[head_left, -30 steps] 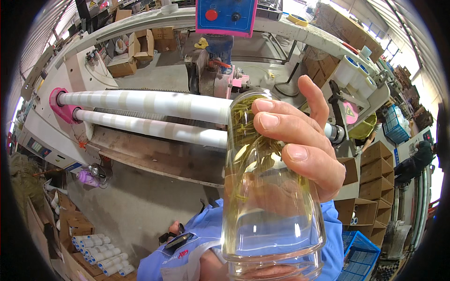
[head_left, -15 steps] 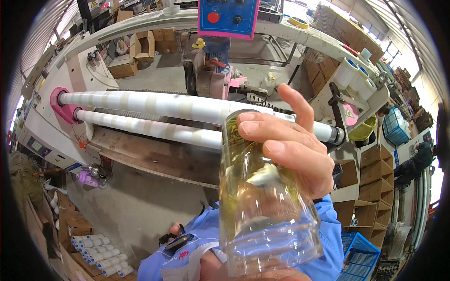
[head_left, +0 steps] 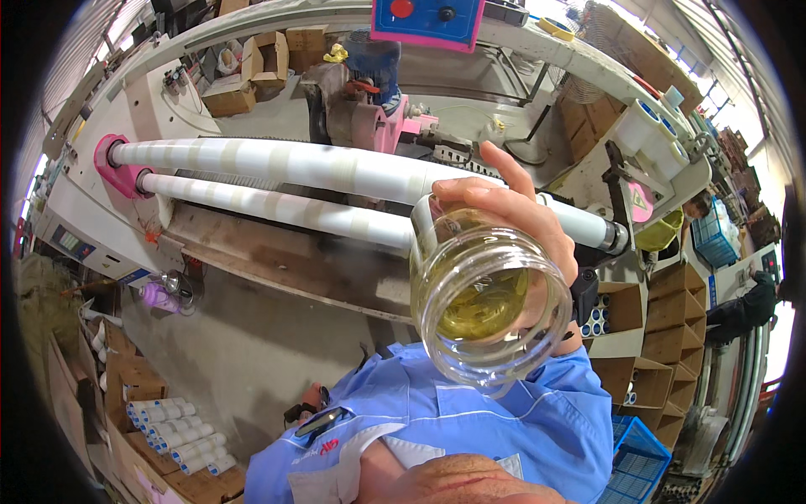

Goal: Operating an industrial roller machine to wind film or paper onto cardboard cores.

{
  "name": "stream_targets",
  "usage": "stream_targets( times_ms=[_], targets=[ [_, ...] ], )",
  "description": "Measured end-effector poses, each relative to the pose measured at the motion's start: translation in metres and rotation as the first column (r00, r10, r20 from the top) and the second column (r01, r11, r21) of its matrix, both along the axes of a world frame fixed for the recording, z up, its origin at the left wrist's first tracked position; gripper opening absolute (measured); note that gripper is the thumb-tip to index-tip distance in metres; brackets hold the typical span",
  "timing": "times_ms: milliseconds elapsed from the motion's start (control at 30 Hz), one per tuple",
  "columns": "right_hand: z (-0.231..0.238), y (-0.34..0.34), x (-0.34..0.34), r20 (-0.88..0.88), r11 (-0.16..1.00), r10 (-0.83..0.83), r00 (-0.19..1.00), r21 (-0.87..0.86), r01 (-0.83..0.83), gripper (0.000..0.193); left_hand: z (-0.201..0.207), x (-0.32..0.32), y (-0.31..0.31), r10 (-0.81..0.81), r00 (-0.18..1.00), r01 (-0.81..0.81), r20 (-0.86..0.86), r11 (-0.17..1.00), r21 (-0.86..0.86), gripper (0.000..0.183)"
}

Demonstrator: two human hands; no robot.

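Observation:
My right hand (head_left: pixel 537 223) is wrapped round a clear tea bottle (head_left: pixel 424 277), its index finger raised off the side. Yellow-green tea (head_left: pixel 483 311) with leaves in it shows through the wide, lidless mouth, which is tilted toward the head view. The bottle is in front of my blue jacket (head_left: pixel 369 391), and beyond it run two long white rollers (head_left: pixel 277 164). Of my left hand (head_left: pixel 314 395) only a small patch of skin shows low beside the jacket; its fingers cannot be made out.
Behind the rollers stands a machine with a blue and pink control box (head_left: pixel 426 18). White rolls (head_left: pixel 189 441) lie in a carton at lower left. Stacked cartons (head_left: pixel 672 311) and a blue crate (head_left: pixel 638 462) are at right. A person in dark clothes (head_left: pixel 743 307) is farther right.
The tea bottle has moved up and away from the lower edge, and its mouth has turned to face the view. My right hand keeps its hold; the jacket front shows more.

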State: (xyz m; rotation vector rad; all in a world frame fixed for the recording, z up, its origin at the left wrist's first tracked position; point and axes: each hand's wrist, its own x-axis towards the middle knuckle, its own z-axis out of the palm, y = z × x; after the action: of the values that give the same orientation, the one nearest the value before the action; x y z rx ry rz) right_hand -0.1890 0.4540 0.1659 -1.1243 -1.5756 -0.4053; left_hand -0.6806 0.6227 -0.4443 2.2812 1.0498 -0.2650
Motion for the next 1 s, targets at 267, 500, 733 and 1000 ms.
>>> stream_targets(
  times_ms=[267,500,733,1000],
  targets=[
    [-0.001,-0.002,-0.002,-0.015,0.998,-0.003,1.000,-0.061,0.002,0.073,-0.014,-0.013,0.003,-0.011,0.998,0.011,-0.066,1.000,-0.009,0.018],
    [0.018,-0.003,-0.019,-0.024,0.997,-0.067,0.997,-0.038,0.066,0.048,-0.069,-0.026,0.008,0.056,0.998,-0.056,-0.016,0.998,-0.016,0.017],
    [0.022,0.000,-0.030,0.016,0.980,-0.176,0.984,0.099,0.174,0.048,-0.054,-0.011,0.016,0.004,0.994,-0.009,-0.109,0.999,-0.043,0.018],
    [0.030,-0.001,-0.031,0.097,0.942,-0.289,0.952,0.205,0.265,0.050,-0.027,0.017,0.017,0.831,0.514,-0.757,-0.213,0.323,-0.568,0.030]
  ],
)
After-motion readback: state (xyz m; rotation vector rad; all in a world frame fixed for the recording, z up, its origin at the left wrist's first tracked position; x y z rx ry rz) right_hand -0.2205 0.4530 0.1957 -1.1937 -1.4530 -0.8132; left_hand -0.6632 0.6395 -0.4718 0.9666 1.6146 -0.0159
